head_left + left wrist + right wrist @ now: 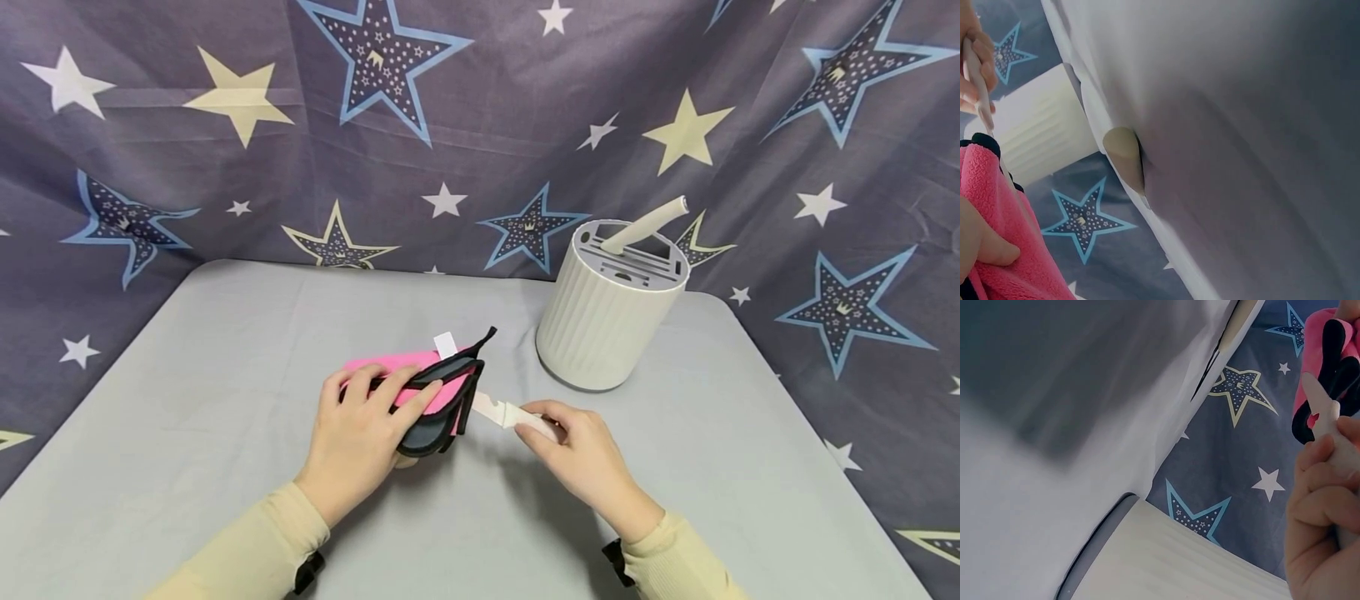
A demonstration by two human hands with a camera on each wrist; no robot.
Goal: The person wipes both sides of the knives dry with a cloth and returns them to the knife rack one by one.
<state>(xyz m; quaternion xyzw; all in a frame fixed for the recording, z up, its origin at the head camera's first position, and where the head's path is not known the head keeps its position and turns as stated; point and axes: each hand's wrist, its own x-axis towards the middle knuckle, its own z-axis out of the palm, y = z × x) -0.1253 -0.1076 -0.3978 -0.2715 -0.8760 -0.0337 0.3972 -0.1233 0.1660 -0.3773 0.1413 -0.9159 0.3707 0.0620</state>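
Observation:
My left hand (360, 429) grips a folded pink fleecy cloth (375, 364) with black trim, dark grey patches and a small white tag. In my right hand (585, 458) is a white-handled knife (525, 417) with a pale blade, held by the handle between thumb and fingers. The blade points left into the folds at the cloth's right end, so part of it is hidden in the head view. From the right wrist view, a round notch shows in the knife's blade (1316, 397) near the handle.
A ribbed off-white knife block (607, 325) with a slotted grey top stands at the back right; a pale handle (648, 225) sticks up from it. A tan rounded thing (1124, 156) of unclear kind lies on the grey-covered table (247, 350). Behind hangs a star-patterned curtain (465, 100).

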